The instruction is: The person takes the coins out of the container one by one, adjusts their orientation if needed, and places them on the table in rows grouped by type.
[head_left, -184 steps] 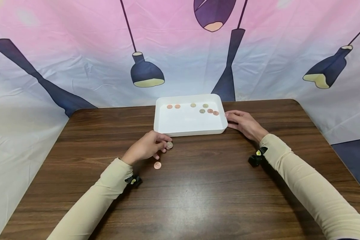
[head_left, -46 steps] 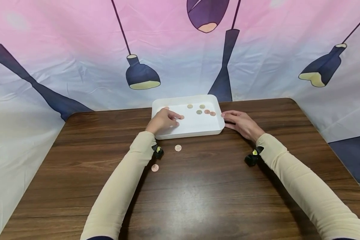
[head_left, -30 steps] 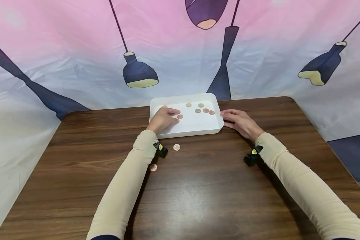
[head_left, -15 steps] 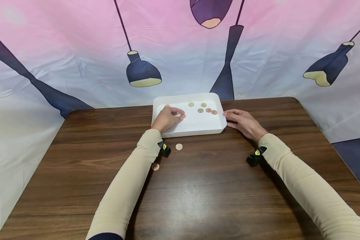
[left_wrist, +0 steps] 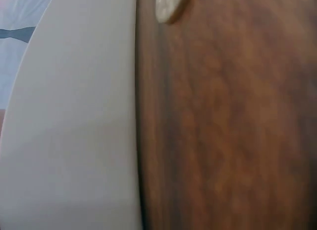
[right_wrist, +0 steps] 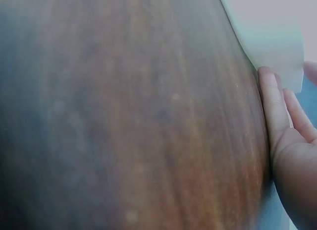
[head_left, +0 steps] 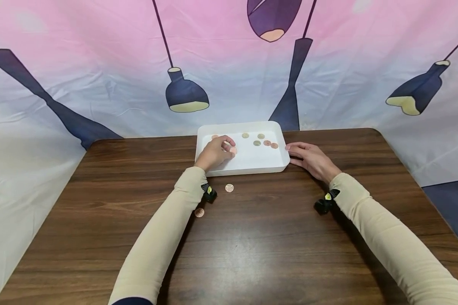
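Note:
In the head view my left hand (head_left: 216, 151) is inside the white tray (head_left: 257, 163), over its left part. Its thumb and fingers pinch a copper coin (head_left: 233, 150), partly covered by the fingertips. My right hand (head_left: 311, 159) touches the tray's right wall with fingers fairly straight. In the right wrist view, that hand's fingers (right_wrist: 273, 101) lie along the tray wall (right_wrist: 277, 51). Another copper coin (head_left: 215, 136) shows behind my left hand. Several copper and pale coins, one a greyish coin (head_left: 257, 143), lie in the tray's right half.
A pale coin (head_left: 229, 187) lies on the brown table (head_left: 275, 237) just before the tray. Nearer, a copper coin (head_left: 199, 212) lies beside my left sleeve. A printed cloth (head_left: 129, 84) hangs behind the table.
Six seconds ago my left hand held a pale coin on the table before the tray; that coin now lies there. My left hand moved into the tray and now pinches a copper coin. My right hand stays put.

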Tool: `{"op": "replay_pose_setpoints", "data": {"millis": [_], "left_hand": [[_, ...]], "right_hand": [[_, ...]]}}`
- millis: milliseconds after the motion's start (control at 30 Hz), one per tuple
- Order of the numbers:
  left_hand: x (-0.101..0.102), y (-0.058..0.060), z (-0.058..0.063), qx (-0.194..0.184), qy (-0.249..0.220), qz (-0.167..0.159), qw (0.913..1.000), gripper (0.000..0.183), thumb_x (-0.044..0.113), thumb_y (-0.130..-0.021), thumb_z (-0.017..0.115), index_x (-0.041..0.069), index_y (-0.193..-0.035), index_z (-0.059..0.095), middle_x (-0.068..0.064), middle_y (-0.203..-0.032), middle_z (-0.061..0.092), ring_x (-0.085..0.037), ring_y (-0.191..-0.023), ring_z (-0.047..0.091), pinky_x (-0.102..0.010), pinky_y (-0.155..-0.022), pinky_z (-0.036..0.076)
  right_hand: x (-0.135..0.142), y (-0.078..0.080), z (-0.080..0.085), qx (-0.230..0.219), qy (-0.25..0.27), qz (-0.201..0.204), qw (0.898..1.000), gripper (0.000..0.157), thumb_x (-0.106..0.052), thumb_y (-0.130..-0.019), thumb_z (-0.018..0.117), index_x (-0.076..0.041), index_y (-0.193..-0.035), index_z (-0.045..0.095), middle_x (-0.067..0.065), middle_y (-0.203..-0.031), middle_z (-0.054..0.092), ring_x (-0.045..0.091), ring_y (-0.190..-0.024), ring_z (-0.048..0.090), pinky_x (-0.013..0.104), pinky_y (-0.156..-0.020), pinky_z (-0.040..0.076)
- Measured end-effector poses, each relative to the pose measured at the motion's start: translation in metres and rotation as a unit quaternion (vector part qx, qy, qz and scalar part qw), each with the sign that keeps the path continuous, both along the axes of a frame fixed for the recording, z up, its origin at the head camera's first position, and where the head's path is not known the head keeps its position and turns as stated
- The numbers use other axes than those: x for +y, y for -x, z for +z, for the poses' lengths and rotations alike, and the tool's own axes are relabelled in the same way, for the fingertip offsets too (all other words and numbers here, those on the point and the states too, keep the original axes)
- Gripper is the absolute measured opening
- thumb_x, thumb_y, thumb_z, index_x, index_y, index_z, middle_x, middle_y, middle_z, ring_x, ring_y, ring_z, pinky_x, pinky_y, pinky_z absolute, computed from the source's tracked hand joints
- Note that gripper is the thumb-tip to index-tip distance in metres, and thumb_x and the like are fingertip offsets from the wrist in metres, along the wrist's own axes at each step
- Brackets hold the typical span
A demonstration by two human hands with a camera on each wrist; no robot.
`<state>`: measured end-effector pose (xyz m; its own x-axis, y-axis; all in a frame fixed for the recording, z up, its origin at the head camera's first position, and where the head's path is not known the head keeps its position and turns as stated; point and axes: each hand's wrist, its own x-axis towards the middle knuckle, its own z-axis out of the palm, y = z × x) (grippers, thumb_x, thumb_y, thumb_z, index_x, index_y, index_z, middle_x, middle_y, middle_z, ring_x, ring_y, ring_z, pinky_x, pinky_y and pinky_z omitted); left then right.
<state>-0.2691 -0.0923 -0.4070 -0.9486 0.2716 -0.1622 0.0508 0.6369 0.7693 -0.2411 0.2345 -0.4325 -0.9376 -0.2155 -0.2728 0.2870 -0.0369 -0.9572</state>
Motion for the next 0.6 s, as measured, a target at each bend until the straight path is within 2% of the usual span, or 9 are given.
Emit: {"op": "replay_pose_setpoints", "data": {"millis": [167, 367, 467, 600], "left_hand": [[-0.0024, -0.0001, 0.0015, -0.019, -0.010, -0.027, 0.9994, 0.035, 0.007, -0.097, 0.074, 0.008, -0.132, 0.069, -0.009, -0.111, 0.066, -0.022, -0.100, 0.057, -0.032, -0.090, 0.044], [-0.0029, 0.0008, 0.0004, -0.020, -0.012, -0.041, 0.9989, 0.030, 0.005, -0.099, 0.072, 0.004, -0.129, 0.072, -0.008, -0.107, 0.068, -0.018, -0.100, 0.058, -0.031, -0.095, 0.045], [-0.0042, 0.0013, -0.0002, -0.004, -0.008, -0.052, 0.9986, 0.028, 0.007, -0.100, 0.071, 0.003, -0.128, 0.073, -0.008, -0.106, 0.070, -0.017, -0.097, 0.060, -0.028, -0.090, 0.046], [-0.0067, 0.0032, -0.0015, 0.007, -0.018, -0.059, 0.9981, 0.026, 0.007, -0.101, 0.071, 0.003, -0.126, 0.075, -0.008, -0.101, 0.070, -0.014, -0.086, 0.059, -0.022, -0.073, 0.047]], "right_hand": [[0.0016, -0.0002, 0.0003, 0.002, -0.001, 0.000, 1.000, 0.035, -0.019, -0.110, 0.059, 0.004, -0.136, 0.055, 0.010, -0.141, 0.052, 0.008, -0.118, 0.062, 0.024, -0.100, 0.055], [0.0017, -0.0006, 0.0003, 0.001, -0.011, 0.002, 1.000, 0.043, -0.020, -0.111, 0.058, 0.007, -0.142, 0.049, 0.010, -0.142, 0.051, 0.010, -0.122, 0.059, 0.023, -0.100, 0.055], [0.0021, -0.0004, 0.0001, -0.001, -0.011, 0.001, 1.000, 0.045, -0.021, -0.110, 0.058, 0.007, -0.144, 0.048, 0.009, -0.141, 0.052, 0.010, -0.122, 0.059, 0.023, -0.100, 0.055], [0.0023, 0.0004, -0.0002, 0.000, -0.006, 0.001, 1.000, 0.043, -0.020, -0.110, 0.058, 0.007, -0.143, 0.049, 0.008, -0.140, 0.052, 0.009, -0.120, 0.061, 0.024, -0.100, 0.055]]}}
